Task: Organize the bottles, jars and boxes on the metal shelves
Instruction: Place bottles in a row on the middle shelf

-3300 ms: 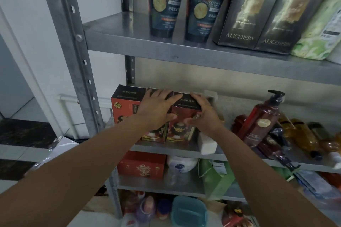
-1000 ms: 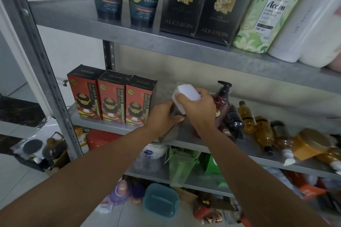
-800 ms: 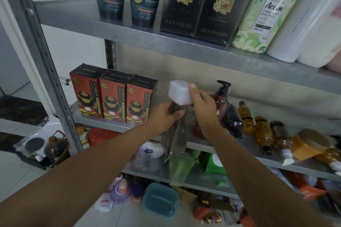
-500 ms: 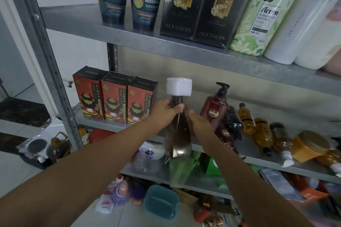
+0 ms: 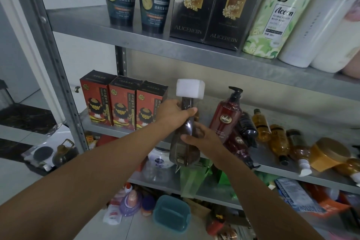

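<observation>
1 view only, a wide-angle camera on the person's head. It faces the metal shelves [image 5: 194, 52] from close in front, looking forward and down: the upper shelf [image 5: 78, 19] runs along the top edge, the floor [image 5: 17, 181] shows at the bottom, and the left upright [image 5: 56, 68] leans sideways

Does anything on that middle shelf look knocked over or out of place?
Yes. On the right of the middle metal shelf, several amber bottles, a dark bottle and a gold-lidded jar lie tipped in a heap, while the three red boxes at left stand in a neat row.
</observation>
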